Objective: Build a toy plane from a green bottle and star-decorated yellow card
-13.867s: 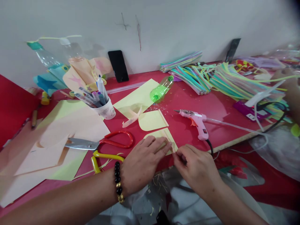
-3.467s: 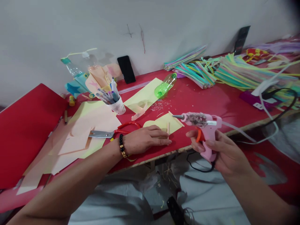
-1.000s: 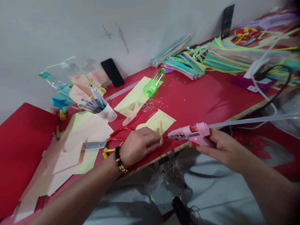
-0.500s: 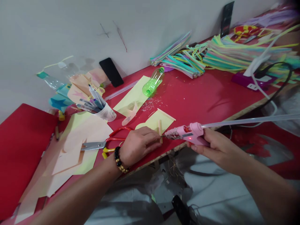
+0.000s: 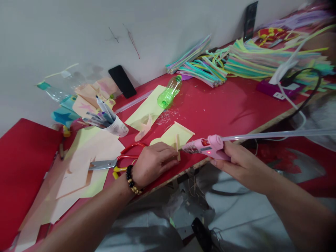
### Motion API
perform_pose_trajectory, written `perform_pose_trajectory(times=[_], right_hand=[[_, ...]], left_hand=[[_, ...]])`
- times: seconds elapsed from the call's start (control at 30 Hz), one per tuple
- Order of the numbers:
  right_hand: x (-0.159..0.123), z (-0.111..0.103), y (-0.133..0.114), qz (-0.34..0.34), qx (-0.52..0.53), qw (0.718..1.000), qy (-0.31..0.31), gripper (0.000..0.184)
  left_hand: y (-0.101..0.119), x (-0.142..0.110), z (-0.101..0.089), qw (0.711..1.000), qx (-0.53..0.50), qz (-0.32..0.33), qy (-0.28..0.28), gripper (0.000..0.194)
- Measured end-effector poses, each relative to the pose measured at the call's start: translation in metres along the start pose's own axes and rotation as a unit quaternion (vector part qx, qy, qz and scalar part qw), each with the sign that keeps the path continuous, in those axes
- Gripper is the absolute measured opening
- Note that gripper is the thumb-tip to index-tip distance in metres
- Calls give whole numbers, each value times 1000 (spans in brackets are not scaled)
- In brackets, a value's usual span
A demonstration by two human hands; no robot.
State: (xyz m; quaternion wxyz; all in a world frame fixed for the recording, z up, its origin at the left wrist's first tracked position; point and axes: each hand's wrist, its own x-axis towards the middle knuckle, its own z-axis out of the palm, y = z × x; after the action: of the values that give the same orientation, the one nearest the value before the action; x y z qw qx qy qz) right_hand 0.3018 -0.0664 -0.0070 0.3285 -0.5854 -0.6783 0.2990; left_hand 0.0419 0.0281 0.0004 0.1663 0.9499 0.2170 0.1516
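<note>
My left hand (image 5: 153,162), with a black bead bracelet on its wrist, lies on the red table and presses its fingertips on a small yellow paper piece (image 5: 172,134) with a thin wooden stick (image 5: 178,151) on it. My right hand (image 5: 240,162) grips a pink hot glue gun (image 5: 207,146) held sideways. The gun's nozzle points left and touches the stick beside my left fingertips. A long clear glue stick (image 5: 275,134) juts out of the gun's back to the right.
Red-handled scissors (image 5: 115,161) lie left of my left hand on cream and yellow sheets (image 5: 86,154). Behind stand a cup of markers (image 5: 115,126), a green plastic bottle (image 5: 168,94), a black phone (image 5: 122,81), bundles of coloured straws (image 5: 236,61) and a power strip (image 5: 278,91) with cables.
My right hand has brought the glue gun leftward, from held up in front of me to nozzle against the stick. My left hand has stayed pressing the paper.
</note>
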Motion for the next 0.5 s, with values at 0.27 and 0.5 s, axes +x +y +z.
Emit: perform_pose_trajectory(times=[0.27, 0.5], right_hand=[[-5, -3, 3, 10, 3, 999, -38, 10], [5, 0, -4, 7, -14, 1000, 8, 13]], left_hand=[[-1, -2, 0, 1000, -1, 0, -3, 16], [-1, -2, 1, 1000, 7, -7, -11, 18]])
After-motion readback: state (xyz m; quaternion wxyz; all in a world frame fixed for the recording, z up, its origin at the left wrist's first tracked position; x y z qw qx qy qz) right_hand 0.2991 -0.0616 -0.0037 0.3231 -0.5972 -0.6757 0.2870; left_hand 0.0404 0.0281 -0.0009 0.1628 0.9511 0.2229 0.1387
